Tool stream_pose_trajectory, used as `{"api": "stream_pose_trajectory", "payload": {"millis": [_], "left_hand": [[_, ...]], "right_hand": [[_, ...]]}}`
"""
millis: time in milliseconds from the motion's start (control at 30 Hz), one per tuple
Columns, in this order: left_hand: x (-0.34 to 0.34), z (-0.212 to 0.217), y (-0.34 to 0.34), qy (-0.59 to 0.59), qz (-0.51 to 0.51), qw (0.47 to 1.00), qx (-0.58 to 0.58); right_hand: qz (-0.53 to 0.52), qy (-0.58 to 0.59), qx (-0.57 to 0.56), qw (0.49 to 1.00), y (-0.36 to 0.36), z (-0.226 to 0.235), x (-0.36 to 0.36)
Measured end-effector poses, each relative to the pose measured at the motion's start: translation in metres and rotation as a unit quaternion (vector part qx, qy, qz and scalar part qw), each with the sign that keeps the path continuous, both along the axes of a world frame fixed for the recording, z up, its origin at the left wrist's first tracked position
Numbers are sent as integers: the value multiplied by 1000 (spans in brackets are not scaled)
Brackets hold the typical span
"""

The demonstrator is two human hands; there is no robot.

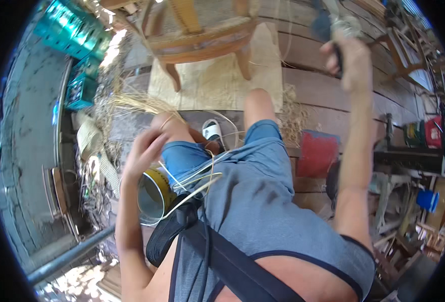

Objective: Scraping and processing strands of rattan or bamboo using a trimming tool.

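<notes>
Just ahead of your left hand (144, 146), whose grip I cannot tell, thin straw-coloured strands (141, 102) run crosswise; your farther right hand (354, 59) wraps a black handle (338, 59).

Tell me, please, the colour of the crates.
The crates are teal, as the head view shows.

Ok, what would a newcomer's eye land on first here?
Probably the wooden chair at top centre, standing on a pale sheet. Next, the outstretched right hand at upper right, closed round a dark handle. Bright teal crates stand out at upper left, and a red panel on the floor beyond the right thigh.
</notes>
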State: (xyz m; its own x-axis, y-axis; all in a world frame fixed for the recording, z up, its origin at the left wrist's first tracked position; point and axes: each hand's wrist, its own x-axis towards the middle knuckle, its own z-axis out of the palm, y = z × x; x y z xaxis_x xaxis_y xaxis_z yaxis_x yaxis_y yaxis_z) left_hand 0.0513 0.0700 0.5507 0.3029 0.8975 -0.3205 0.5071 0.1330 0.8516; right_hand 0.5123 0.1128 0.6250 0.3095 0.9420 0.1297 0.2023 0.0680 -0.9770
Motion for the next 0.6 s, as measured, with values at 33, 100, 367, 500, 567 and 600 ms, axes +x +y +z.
{"api": "stream_pose_trajectory", "payload": {"millis": [33,100,367,500,567,600], "left_hand": [[45,8,25,18,-80,985,154],[109,28,43,-39,-172,965,196],[144,108,123,34,-344,901,262],[78,217,160,249,-157,859,418],[40,236,196,274,-133,791,530],[35,240,215,275,-95,752,591]], "right_hand": [[11,-2,-18,1000,-9,-12,-44],[49,51,-7,997,-20,-37,-115],[-5,-164,-26,986,-21,-60,-46],[-162,-81,-106,978,-21,-69,76],[-224,12,-88,971,-34,-99,145],[-258,35,-63,963,-54,-116,187]]}}
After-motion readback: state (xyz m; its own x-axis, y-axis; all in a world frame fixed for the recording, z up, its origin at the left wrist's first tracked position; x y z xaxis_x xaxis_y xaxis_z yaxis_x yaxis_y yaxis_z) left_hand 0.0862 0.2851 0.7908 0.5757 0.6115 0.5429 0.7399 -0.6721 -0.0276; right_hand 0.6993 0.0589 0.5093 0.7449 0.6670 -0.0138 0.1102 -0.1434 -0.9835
